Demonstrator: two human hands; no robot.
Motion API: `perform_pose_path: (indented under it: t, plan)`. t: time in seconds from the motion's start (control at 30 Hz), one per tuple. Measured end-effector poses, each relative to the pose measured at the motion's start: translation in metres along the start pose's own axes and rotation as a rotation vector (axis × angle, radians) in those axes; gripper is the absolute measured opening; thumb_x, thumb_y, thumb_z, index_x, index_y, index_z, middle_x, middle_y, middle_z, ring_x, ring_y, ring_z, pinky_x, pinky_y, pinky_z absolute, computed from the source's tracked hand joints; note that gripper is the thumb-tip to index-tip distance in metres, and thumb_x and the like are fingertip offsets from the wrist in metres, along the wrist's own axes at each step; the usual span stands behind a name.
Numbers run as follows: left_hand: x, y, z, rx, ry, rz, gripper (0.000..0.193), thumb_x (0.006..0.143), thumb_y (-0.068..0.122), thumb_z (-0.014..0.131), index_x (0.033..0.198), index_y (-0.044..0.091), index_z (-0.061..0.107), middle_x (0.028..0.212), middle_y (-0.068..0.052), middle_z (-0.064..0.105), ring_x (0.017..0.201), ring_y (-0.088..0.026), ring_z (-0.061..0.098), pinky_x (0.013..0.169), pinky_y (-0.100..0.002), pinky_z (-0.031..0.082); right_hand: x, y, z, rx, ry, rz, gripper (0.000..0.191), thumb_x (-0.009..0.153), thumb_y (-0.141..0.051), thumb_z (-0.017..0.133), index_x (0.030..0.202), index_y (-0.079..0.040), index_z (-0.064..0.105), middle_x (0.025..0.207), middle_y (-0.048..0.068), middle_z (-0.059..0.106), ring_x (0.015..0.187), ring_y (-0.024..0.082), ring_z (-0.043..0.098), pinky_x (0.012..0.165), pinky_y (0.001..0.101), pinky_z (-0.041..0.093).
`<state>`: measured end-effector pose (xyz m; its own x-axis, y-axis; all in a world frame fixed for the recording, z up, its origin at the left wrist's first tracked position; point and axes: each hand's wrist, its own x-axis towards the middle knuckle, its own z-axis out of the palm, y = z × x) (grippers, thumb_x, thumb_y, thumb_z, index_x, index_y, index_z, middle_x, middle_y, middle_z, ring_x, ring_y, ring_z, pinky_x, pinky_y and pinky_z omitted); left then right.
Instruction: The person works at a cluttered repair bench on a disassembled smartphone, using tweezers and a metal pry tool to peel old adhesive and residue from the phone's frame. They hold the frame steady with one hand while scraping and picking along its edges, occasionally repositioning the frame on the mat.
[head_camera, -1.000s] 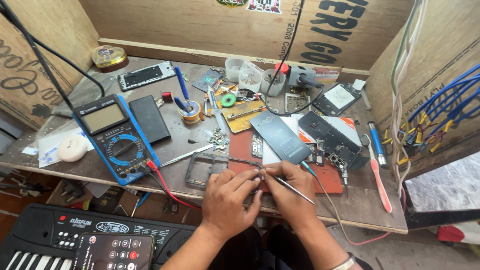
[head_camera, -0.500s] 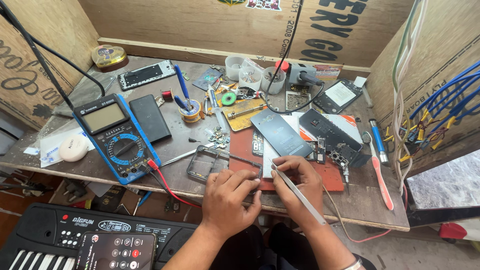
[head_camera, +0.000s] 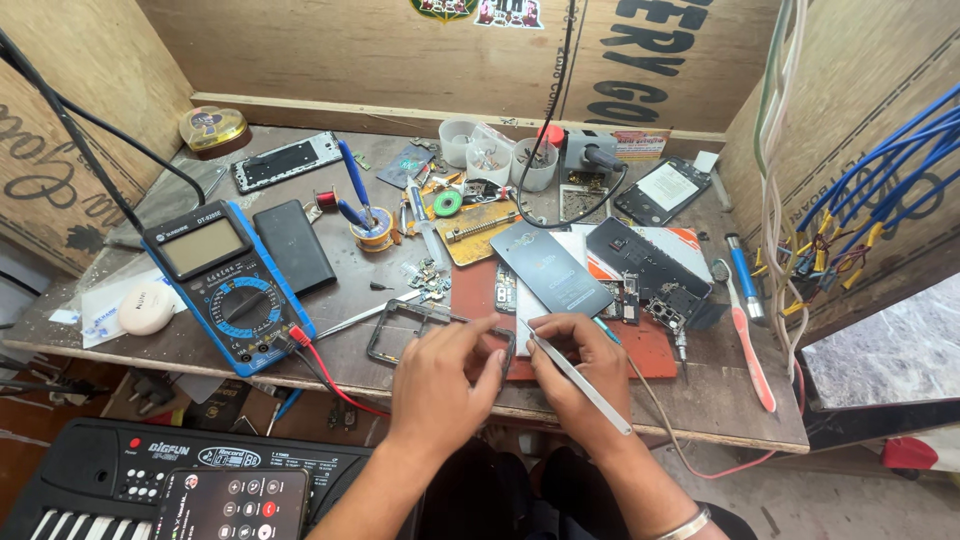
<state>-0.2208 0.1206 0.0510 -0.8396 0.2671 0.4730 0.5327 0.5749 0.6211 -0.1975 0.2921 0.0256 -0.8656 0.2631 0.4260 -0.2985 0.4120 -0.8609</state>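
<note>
Tweezers (head_camera: 575, 372) now angle down-right in right hand (head_camera: 575, 375); left hand (head_camera: 440, 385) seemingly pinches frame (head_camera: 400, 335) beside.

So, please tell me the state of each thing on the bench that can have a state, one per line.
Left hand: fingers closed on the phone frame.
Right hand: holds tweezers.
Phone frame: empty, flat on the bench.
Multimeter: screen blank, red lead plugged in.
Phone by the keyboard: screen lit.
Open phone: back off, insides showing.
Toothbrush: lying flat.

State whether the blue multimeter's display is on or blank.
Blank: the multimeter screen shows plain grey, with no digits visible.
</note>
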Motion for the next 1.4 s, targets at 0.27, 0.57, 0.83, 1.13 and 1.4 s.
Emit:
perform_pose_path:
  t: [0.27,0.57,0.83,1.13,1.4]
  plan:
    - [0.028,0.002,0.000,0.109,-0.204,-0.050,0.012,0.079,0.025,0.076,0.085,0.015,0.079,0.075,-0.007,0.070,0.073,-0.029,0.069,0.067,-0.045,0.052,0.000,0.000,-0.001,-0.013,0.022,0.017,0.017,0.082,-0.007,0.076,0.097,-0.002,0.072,0.086,0.006,0.076,0.067,0.010,0.069,0.062,0.0253,0.056]
    - [0.023,-0.004,0.003,0.044,-0.173,-0.044,0.013,0.077,0.023,0.078,0.078,0.010,0.077,0.074,-0.008,0.067,0.074,-0.030,0.068,0.067,-0.043,0.053,0.000,0.001,-0.001,-0.013,0.012,-0.022,0.015,0.082,-0.007,0.076,0.094,-0.002,0.070,0.093,0.006,0.077,0.069,0.010,0.070,0.063,0.0260,0.056]
    - [0.021,-0.009,0.015,0.047,-0.137,-0.031,0.012,0.078,0.017,0.076,0.076,0.004,0.074,0.076,-0.010,0.068,0.077,-0.032,0.068,0.071,-0.045,0.053,0.001,0.000,-0.002,0.009,0.003,0.005,0.014,0.081,-0.007,0.076,0.094,-0.001,0.070,0.093,0.006,0.077,0.068,0.011,0.068,0.063,0.0260,0.056]
    - [0.021,-0.011,0.007,-0.034,-0.213,-0.086,0.011,0.078,0.015,0.075,0.080,0.005,0.076,0.076,-0.010,0.067,0.076,-0.029,0.067,0.069,-0.042,0.054,0.000,-0.001,-0.002,-0.014,0.008,-0.013,0.014,0.082,-0.007,0.076,0.094,-0.002,0.071,0.092,0.005,0.077,0.068,0.011,0.069,0.063,0.0261,0.056]
    - [0.024,-0.007,0.013,0.004,-0.199,-0.100,0.013,0.077,0.017,0.076,0.077,0.004,0.073,0.074,-0.010,0.067,0.073,-0.028,0.067,0.067,-0.042,0.053,-0.001,0.000,-0.003,0.005,0.007,0.000,0.015,0.082,-0.007,0.076,0.095,-0.002,0.070,0.095,0.005,0.077,0.069,0.009,0.068,0.063,0.0251,0.055]
